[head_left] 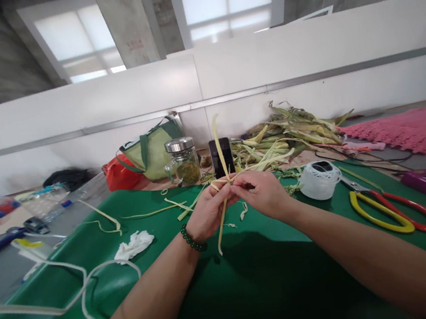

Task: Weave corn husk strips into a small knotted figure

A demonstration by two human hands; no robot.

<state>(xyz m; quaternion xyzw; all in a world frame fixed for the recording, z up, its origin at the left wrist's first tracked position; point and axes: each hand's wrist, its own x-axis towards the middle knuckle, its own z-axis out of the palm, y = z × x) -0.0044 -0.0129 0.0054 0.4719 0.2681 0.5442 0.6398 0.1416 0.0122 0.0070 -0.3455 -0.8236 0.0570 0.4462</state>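
Note:
My left hand (pixel 206 210) and my right hand (pixel 263 192) meet above the green cloth (pixel 254 280), both pinched on thin pale yellow leaf strips (pixel 219 148). One strip rises upright between the hands and hangs down below them; others cross it sideways at the fingertips. A dark green bead bracelet (pixel 191 239) circles my left wrist. A heap of dried leaves (pixel 292 132) lies just beyond my right hand.
A white twine spool (pixel 319 180) and scissors with yellow and red handles (pixel 394 208) lie at the right. Behind the hands stand a glass jar (pixel 184 162), a dark phone (pixel 221 157) and a green bag (pixel 152 149). A crumpled tissue (pixel 133 244), loose strips and a white cord (pixel 69 296) lie left. Pink mat (pixel 410 129) far right.

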